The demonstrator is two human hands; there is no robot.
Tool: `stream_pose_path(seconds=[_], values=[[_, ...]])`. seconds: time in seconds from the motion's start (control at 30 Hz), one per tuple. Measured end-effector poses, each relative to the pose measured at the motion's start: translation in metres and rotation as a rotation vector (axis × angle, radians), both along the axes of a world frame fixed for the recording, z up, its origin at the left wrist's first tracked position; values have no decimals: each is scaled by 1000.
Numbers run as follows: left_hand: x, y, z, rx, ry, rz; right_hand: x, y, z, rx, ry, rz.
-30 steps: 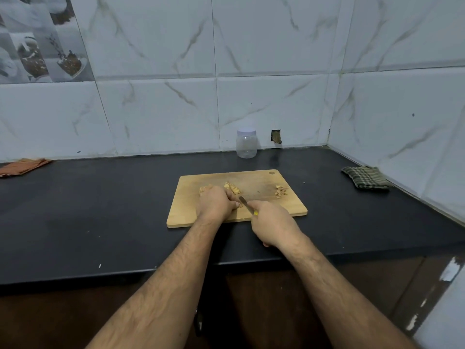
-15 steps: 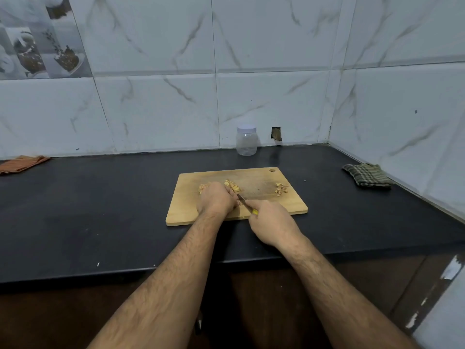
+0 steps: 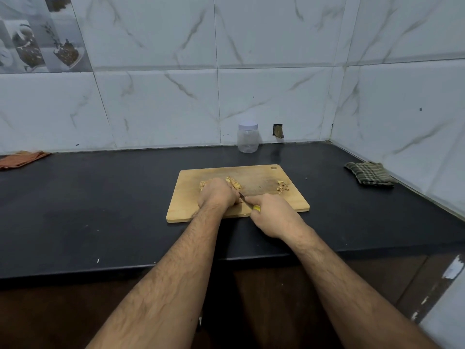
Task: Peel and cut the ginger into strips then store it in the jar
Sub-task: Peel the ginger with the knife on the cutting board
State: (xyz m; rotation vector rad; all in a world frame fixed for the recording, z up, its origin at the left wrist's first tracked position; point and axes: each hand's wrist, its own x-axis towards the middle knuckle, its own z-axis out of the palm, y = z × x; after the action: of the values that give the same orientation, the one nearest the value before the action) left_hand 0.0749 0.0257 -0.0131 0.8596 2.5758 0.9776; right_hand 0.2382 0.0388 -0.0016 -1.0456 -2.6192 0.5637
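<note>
A wooden cutting board [image 3: 264, 197] lies on the black counter. My left hand [image 3: 217, 193] is curled over a piece of ginger on the board and hides most of it. Cut ginger pieces [image 3: 234, 183] show just beyond its fingers. My right hand [image 3: 273, 214] grips a small knife [image 3: 247, 201] with a yellow handle, its blade pointing at my left fingers. A small heap of ginger scraps [image 3: 283, 185] lies near the board's right end. The clear plastic jar [image 3: 247, 138] with a white lid stands by the back wall, lid on.
A green checked cloth [image 3: 370, 176] lies at the right by the side wall. An orange cloth [image 3: 21, 158] lies at the far left by the back wall. Tiled walls meet in a corner at the back right. The counter's front edge runs just below my forearms.
The view has shifted slightly. Both hands stay on the board in nearly the same place, the knife blade still at my left fingers.
</note>
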Motion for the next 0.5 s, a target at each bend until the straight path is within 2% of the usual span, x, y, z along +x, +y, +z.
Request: stream_pose_path(seconds=[0.5], values=[[-6,3,-3,-14,-26,-7,26,-15,-3,50,-44,-45]])
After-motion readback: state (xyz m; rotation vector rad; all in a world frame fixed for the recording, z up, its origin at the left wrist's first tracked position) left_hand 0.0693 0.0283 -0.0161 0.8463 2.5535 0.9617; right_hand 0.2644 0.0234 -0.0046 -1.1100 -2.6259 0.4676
